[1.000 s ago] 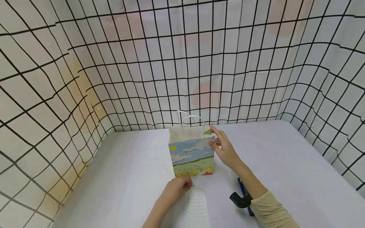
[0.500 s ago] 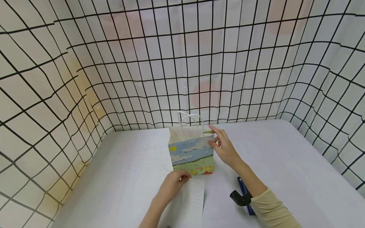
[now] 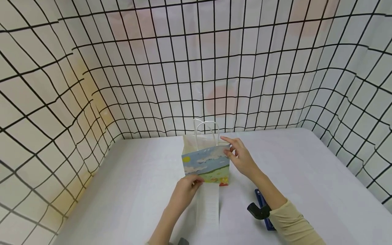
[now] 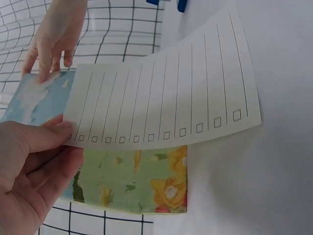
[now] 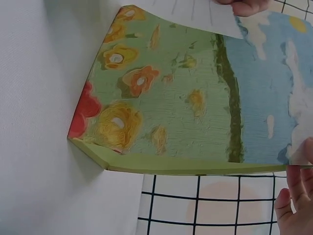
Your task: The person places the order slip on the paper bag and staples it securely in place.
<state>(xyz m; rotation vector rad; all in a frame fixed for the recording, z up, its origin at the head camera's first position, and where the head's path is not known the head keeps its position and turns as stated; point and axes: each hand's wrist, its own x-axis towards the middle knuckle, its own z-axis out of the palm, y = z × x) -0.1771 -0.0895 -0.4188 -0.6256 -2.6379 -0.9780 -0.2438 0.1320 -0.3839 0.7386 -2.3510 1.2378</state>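
Observation:
A paper gift bag (image 3: pixel 208 163) painted with sky, meadow and flowers stands upright, its white twisted handles (image 3: pixel 207 123) raised. My right hand (image 3: pixel 242 158) pinches the bag's upper right edge between thumb and fingers. In front of the bag, my left hand (image 3: pixel 185 190) pinches one end of a long white paper checklist (image 3: pixel 209 204). Printed lines and small boxes run along that sheet, which curves away from the left hand (image 4: pixel 34 166) in the left wrist view. From the right wrist, the sheet (image 5: pixel 195 14) overlaps the bag's painted front (image 5: pixel 166 88). The bag's inside is mostly hidden.
A dark blue object (image 3: pixel 264 209), perhaps a stapler, lies on the white table (image 3: pixel 137 183) partly under the right forearm. A black wrist mount (image 3: pixel 258 211) is at that forearm. Black-gridded white cloth (image 3: pixel 196 68) walls the back and sides.
My left hand has lifted the checklist's end off the table and moved it up and forward, over the bag's lower front. The right hand keeps hold of the bag's edge.

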